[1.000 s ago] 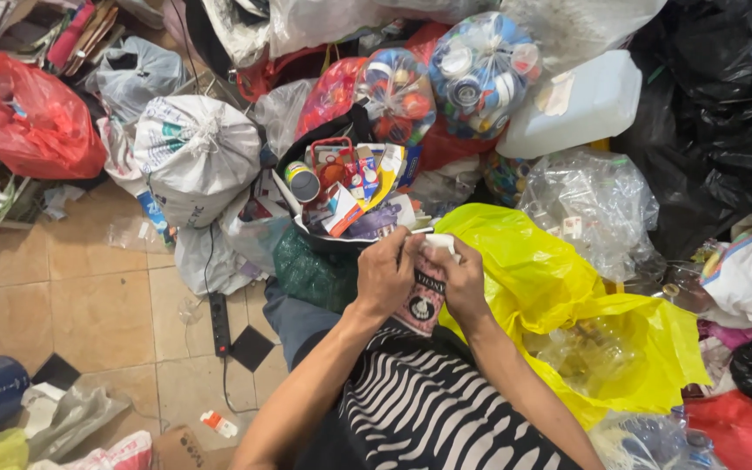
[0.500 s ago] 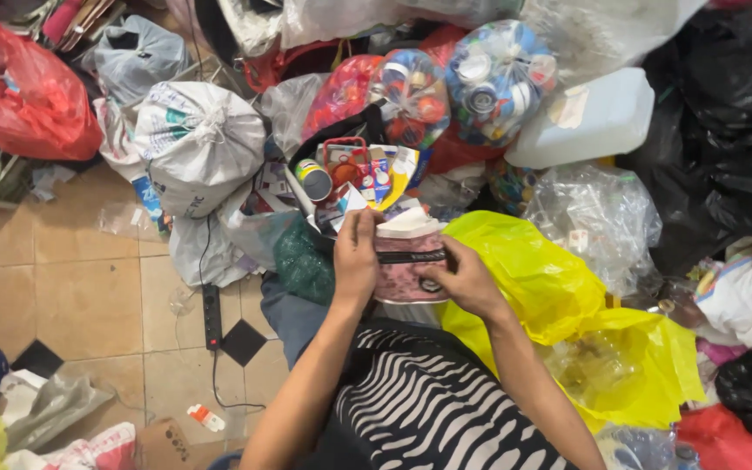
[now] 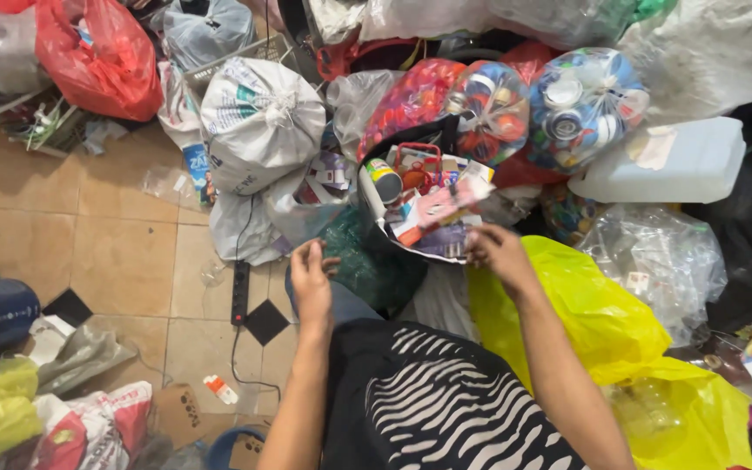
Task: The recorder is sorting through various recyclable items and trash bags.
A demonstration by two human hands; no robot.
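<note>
I sit on a tiled floor among sacks of sorted waste. My left hand (image 3: 311,280) hovers over my knee with its fingers loosely apart and holds nothing. My right hand (image 3: 498,252) is also empty, fingers spread, at the near rim of an open dark bag (image 3: 374,204) packed with cans, cartons and wrappers. A pink and white flat pouch (image 3: 447,205) lies blurred on top of that pile, just beyond my right fingertips. A yellow plastic bag (image 3: 602,322) spreads out under my right forearm.
Behind the dark bag are a tied white sack (image 3: 258,122), clear bags of coloured bottle caps (image 3: 580,104) and a white jerrycan (image 3: 663,161). A red bag (image 3: 102,57) sits far left. A black power strip (image 3: 239,292) lies on the tiles by my left knee.
Both hands held the pink pouch together in front of me. They have let it go and moved apart, and the pouch now lies on the dark bag's contents.
</note>
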